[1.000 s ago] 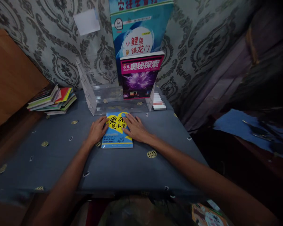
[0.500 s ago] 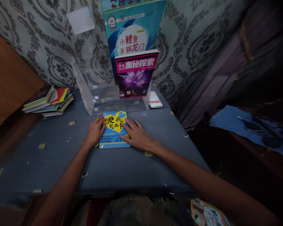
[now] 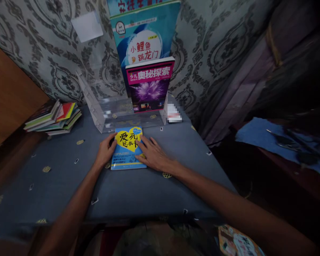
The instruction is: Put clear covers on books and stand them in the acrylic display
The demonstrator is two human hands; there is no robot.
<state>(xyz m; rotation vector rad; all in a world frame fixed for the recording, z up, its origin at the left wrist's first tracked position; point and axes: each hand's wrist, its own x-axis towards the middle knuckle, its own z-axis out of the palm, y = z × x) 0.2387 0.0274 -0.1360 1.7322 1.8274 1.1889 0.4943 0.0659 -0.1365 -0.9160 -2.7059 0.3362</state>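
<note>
A small blue book [image 3: 126, 156] with a yellow heart on its cover lies flat on the cloth-covered table, cover up. Along its left edge rests my left hand [image 3: 106, 151], thumb and forefinger apart and touching the book near its upper left corner. My right hand [image 3: 154, 154] lies over the right side, fingers spread, with the tips on the cover. Just behind the book stands a clear plastic book rack [image 3: 96, 110]. It carries a purple and pink book [image 3: 150, 87] in front and a teal picture book [image 3: 146, 42] behind it.
A stack of books [image 3: 53, 117] sits at the table's back left. Beside the rack's right end is a small white item [image 3: 174, 113], blurred out. Blue cloth [image 3: 258, 137] with scissors lies off to the right. Another book [image 3: 238, 241] shows below the table's front edge.
The view has shifted slightly. My left hand's fingers have drawn back a little toward the book's left edge. My right hand stays on the cover, and the book remains in place.
</note>
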